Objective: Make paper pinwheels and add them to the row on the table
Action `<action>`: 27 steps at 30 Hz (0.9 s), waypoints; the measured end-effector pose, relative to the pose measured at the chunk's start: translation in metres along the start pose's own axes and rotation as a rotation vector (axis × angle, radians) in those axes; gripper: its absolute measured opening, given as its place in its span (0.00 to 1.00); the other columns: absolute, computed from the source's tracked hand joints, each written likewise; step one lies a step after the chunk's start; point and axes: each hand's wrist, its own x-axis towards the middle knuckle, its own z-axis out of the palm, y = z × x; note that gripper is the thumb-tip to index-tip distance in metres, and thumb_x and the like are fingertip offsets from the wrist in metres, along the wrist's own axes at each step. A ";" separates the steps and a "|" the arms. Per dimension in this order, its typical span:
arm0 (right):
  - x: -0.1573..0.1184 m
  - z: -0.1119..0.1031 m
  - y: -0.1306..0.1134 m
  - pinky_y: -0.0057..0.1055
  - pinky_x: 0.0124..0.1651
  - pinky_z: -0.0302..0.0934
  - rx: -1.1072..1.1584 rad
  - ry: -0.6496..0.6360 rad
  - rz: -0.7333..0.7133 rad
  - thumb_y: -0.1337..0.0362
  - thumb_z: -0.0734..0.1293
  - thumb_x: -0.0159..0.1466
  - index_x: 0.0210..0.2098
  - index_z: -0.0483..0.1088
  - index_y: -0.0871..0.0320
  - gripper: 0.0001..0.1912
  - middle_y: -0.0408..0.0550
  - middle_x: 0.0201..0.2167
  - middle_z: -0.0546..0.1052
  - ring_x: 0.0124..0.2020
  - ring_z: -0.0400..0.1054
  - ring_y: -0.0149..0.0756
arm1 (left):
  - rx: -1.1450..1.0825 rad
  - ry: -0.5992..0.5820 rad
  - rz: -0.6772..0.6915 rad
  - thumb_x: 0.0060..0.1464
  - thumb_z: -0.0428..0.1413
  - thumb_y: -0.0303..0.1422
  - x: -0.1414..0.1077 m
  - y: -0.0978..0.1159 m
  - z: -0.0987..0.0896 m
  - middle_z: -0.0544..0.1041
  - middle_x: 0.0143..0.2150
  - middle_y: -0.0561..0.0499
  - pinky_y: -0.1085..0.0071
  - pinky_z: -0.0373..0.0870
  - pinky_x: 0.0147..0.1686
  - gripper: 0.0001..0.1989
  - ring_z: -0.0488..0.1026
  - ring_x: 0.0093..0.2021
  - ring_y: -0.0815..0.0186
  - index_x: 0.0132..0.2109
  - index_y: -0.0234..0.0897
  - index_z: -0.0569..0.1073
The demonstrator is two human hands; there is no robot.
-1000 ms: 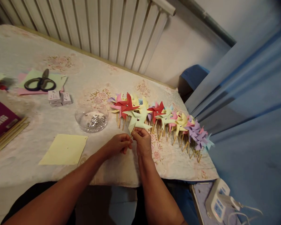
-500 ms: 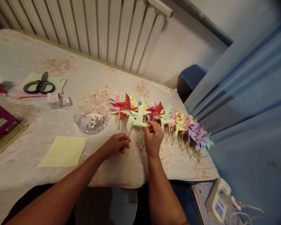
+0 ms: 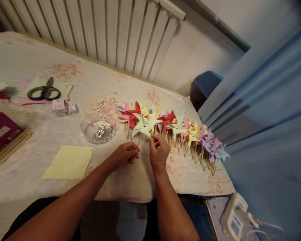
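A pale green paper pinwheel [image 3: 142, 124] with a shiny pin at its centre is raised over the table. My left hand [image 3: 127, 152] is closed round its thin wooden stick [image 3: 139, 142], below the blades. At the lower right of the same pinwheel, my right hand [image 3: 159, 150] pinches a blade tip between thumb and fingertips. Behind and to the right, a row of finished pinwheels on sticks lies on the table, among them a red pinwheel [image 3: 167, 117] and a purple pinwheel [image 3: 207, 141].
Left of my hands are a clear dish [image 3: 97, 131] of metal pins and a yellow paper square [image 3: 69, 162]. Farther left lie scissors [image 3: 44, 92] on coloured paper, small boxes [image 3: 62, 107] and wooden sticks [image 3: 12, 147]. A power strip [image 3: 234, 217] sits at lower right.
My right hand has moved slightly left and down with a blade tip, and the pale green pinwheel has turned a little clockwise. My left hand stays on the stick.
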 end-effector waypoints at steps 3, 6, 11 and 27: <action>-0.005 0.002 -0.005 0.27 0.32 0.61 0.002 -0.031 -0.017 0.67 0.64 0.63 0.36 0.73 0.58 0.05 0.46 0.33 0.75 0.30 0.67 0.31 | -0.005 0.000 0.003 0.49 0.57 0.37 0.001 -0.001 -0.001 0.75 0.25 0.54 0.75 0.55 0.19 0.09 0.65 0.17 0.74 0.34 0.35 0.70; -0.009 0.005 -0.009 0.27 0.32 0.61 -0.003 -0.058 -0.048 0.68 0.65 0.63 0.36 0.72 0.58 0.04 0.45 0.32 0.74 0.31 0.67 0.31 | 0.003 -0.011 -0.003 0.49 0.57 0.36 0.001 -0.002 -0.002 0.75 0.25 0.54 0.75 0.55 0.20 0.09 0.65 0.18 0.74 0.34 0.35 0.69; -0.014 0.010 -0.011 0.28 0.33 0.61 -0.030 -0.127 -0.096 0.66 0.65 0.63 0.38 0.72 0.58 0.05 0.46 0.34 0.75 0.31 0.68 0.31 | 0.068 -0.033 0.001 0.50 0.54 0.35 0.000 -0.001 -0.002 0.68 0.16 0.57 0.76 0.54 0.21 0.07 0.61 0.17 0.74 0.30 0.35 0.68; 0.016 -0.019 0.015 0.49 0.60 0.57 -0.333 0.107 -0.288 0.75 0.54 0.64 0.56 0.67 0.58 0.24 0.60 0.57 0.69 0.60 0.61 0.44 | 0.071 -0.111 -0.052 0.48 0.55 0.32 -0.002 -0.001 0.000 0.74 0.25 0.56 0.75 0.57 0.20 0.07 0.66 0.18 0.74 0.35 0.34 0.70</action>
